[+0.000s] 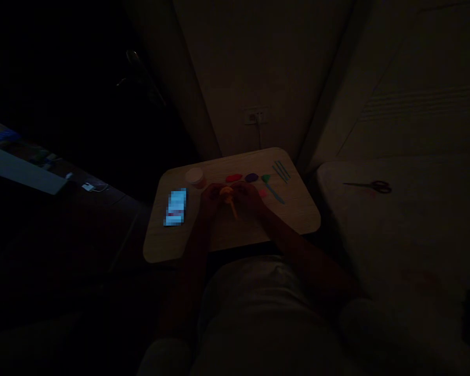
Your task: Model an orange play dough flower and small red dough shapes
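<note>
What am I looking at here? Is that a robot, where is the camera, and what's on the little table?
No robot here, just a person's two bare arms in a very dark room. There is one picture, from a camera on the person's head, looking forward and down.

The left hand and right hand hold an orange thing with a thin part sticking out. It's too dark to tell what it is.

On the table are a glowing phone, a tub, a red lump, a purple lump, something pink, a blue-green tool and some thin sticks. Scissors lie on the pale surface to the right.
</note>
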`<action>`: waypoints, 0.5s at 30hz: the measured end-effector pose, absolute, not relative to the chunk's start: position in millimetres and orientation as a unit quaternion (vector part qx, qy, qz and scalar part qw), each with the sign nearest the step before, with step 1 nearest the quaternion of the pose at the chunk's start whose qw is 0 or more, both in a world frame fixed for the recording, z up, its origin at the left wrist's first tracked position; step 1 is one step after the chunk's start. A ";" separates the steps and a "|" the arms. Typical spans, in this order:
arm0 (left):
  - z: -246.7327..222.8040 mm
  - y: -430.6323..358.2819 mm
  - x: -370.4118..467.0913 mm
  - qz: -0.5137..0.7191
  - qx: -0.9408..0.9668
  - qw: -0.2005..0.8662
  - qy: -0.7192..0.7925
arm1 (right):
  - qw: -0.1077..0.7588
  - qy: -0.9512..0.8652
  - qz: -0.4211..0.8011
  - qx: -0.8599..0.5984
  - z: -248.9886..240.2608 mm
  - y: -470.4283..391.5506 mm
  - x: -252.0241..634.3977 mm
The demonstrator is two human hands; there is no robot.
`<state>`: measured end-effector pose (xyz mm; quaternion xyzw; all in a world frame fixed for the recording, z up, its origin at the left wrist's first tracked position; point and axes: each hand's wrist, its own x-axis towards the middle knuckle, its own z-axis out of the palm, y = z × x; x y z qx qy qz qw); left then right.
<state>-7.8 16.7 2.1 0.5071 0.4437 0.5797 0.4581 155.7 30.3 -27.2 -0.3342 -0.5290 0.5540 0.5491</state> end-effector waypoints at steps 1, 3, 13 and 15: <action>2.6 16.6 -7.6 0.583 0.505 0.458 0.442 | 0.548 -0.529 0.555 -0.335 -26.7 29.8 155.6; 3.5 16.5 -7.2 0.585 0.505 0.453 0.444 | 0.549 -0.530 0.552 -0.336 -25.2 28.4 155.4; -1.4 17.2 -10.8 0.571 0.513 0.440 0.467 | 0.538 -0.555 0.531 -0.347 -18.7 24.2 156.3; -1.6 17.1 -11.0 0.568 0.514 0.443 0.466 | 0.538 -0.550 0.530 -0.355 -19.9 25.1 155.5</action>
